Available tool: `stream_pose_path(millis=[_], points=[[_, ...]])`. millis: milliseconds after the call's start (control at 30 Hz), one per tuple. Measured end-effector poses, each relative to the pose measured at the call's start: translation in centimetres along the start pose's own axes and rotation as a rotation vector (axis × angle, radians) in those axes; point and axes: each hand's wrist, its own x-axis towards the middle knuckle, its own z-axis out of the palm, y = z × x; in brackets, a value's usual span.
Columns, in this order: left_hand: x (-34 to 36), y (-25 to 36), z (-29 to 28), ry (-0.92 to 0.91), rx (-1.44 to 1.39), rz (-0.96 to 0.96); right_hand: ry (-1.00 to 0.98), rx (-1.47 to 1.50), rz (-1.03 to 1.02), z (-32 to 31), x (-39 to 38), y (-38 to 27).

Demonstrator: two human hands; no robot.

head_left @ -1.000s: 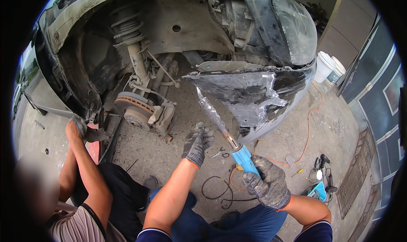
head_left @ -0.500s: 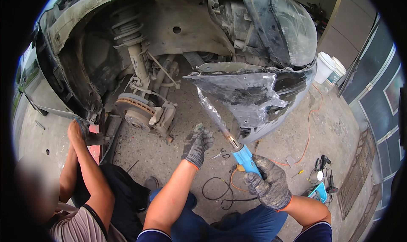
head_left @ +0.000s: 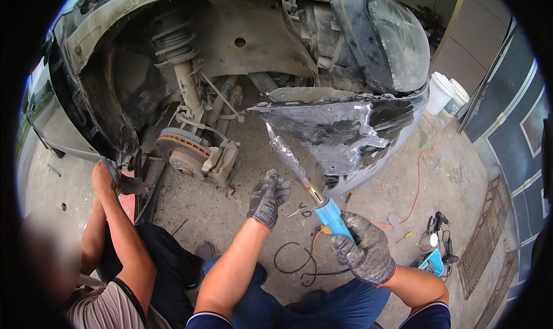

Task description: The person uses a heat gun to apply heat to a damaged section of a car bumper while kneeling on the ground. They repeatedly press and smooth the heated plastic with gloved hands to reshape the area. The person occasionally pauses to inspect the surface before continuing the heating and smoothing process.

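My right hand (head_left: 368, 249), in a grey knit glove, grips the blue handle of a soldering iron (head_left: 298, 170). Its long metal shaft slants up and left, and the pointed tip is close to the underside of the pointed end of a worn black bumper (head_left: 334, 127). Whether tip and bumper touch, I cannot tell. Bare, scuffed grey patches and shiny silvery marks cover the bumper corner. Below that pointed end, my gloved left hand (head_left: 268, 198) is held up with its fingers curled closed. Anything inside those fingers is hidden.
A brake disc (head_left: 183, 147) and strut (head_left: 187, 81) stand exposed in the wheel arch. At the left, another person's hands (head_left: 103, 178) work by the sill. Scissors (head_left: 299, 210), a black cable (head_left: 288, 265), an orange cord (head_left: 419, 182) and white buckets (head_left: 440, 93) are on the floor.
The iron in my right hand has shifted very slightly left and down. The pointed end of the bumper also sits a little lower and further left. My left hand has barely moved.
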Motion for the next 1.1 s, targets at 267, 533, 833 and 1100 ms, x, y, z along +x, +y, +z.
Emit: stream_pose_path(millis=[267,533,833,1100], points=[[-1.3,0.7,0.7,0.009,0.028,0.037,-0.033,-0.012,0.037,-0.6,0.1,0.3],[-2.0,1.3,1.1,0.013,0.037,0.037,-0.031,0.034,0.035,-0.6,0.0,0.1],[-1.8,1.2,0.5,-0.006,0.011,0.034,0.005,-0.079,0.0,-0.9,0.3,-0.6],[-1.7,1.1,0.5,-0.011,-0.006,0.034,0.035,-0.048,0.012,-0.7,0.3,-0.1]])
